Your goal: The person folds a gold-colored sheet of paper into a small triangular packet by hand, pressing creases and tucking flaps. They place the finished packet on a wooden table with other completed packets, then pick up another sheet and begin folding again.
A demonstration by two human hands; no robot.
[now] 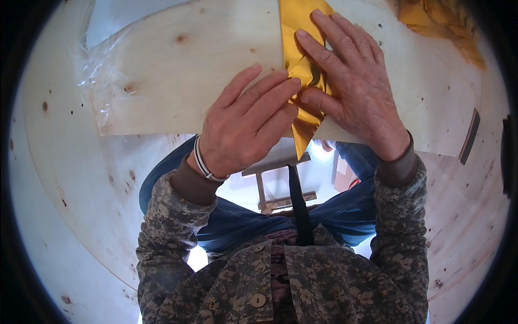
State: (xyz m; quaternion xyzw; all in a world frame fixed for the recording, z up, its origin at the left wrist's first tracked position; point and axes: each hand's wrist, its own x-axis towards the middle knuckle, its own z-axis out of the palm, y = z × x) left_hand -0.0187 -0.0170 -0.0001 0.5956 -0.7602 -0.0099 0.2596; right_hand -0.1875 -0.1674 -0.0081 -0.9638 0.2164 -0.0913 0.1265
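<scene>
Looking in remotely, I see one gold foil strip (299,62) between two hands, its long axis running across the desk (189,92), its pointed tip overhanging the near edge. The right hand (367,89) covers more of it, fingers spread; the left hand (245,124) touches its left side, pinching or not I cannot tell. One gold pile (440,16) sits toward the far right corner.

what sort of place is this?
Probably a small handcraft workspace; home or workshop, can't tell. Signs: a knotty wooden work surface, a shiny gold sheet partly on it, and more gold material at the upper right.
</scene>
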